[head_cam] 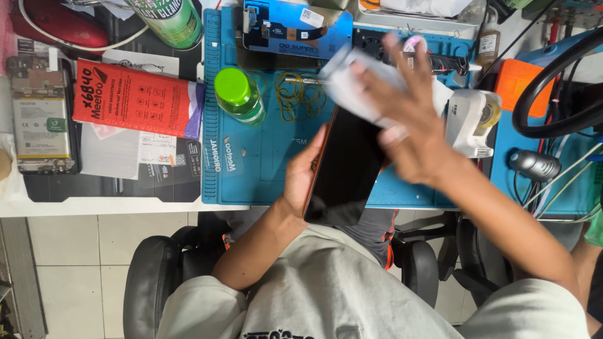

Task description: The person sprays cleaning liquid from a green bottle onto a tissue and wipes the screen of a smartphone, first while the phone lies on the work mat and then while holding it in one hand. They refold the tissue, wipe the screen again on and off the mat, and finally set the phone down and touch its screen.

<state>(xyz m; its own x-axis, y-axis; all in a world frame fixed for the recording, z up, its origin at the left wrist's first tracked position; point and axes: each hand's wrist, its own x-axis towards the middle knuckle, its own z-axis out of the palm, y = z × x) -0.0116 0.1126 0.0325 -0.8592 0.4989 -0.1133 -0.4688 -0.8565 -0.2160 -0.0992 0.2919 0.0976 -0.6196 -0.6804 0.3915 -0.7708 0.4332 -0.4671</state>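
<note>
Head view — dark glossy phone [347, 164], tilted

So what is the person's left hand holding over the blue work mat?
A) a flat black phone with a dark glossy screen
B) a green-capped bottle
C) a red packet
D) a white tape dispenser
A: the left hand grips the edge of the flat black phone with a dark glossy screen, while the green-capped bottle, the red packet and the white tape dispenser lie untouched on the bench.

Phone [345, 169]: glossy black glass. Cloth [358, 85]: soft white fabric. Mat [264, 169]: matt blue rubber.
</note>
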